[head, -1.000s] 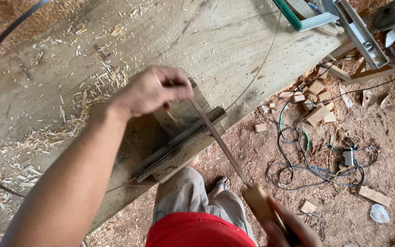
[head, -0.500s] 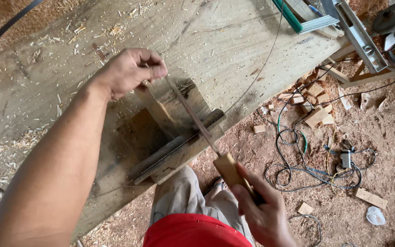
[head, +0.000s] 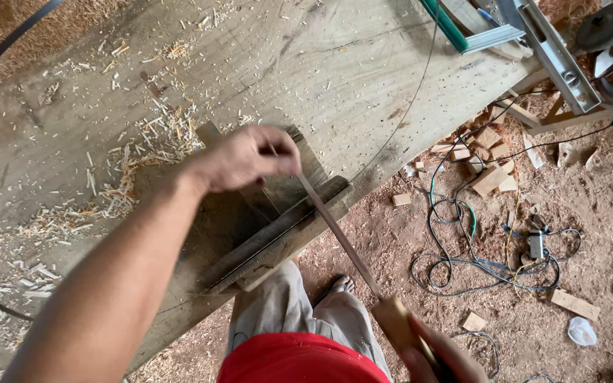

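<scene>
File [head: 338, 237] diagonal, tip toward workbench [head: 335, 85]

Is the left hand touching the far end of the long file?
Touching: in the head view, the left hand closes its fingers over the tip of the long file.

- Evenly, softly daylit; no glare
- Faint shadow under left hand [head: 250, 157] on workbench [head: 335, 64]
- Sharp mid-frame; slightly blurred near right hand [head: 438, 354]; wide-angle bending at edges

One file [head: 338, 237], two hands, left [head: 246, 157] and right [head: 441, 358], one workbench [head: 306, 64], one level [head: 558, 60], about a dozen wood offcuts [head: 491, 177].
</scene>
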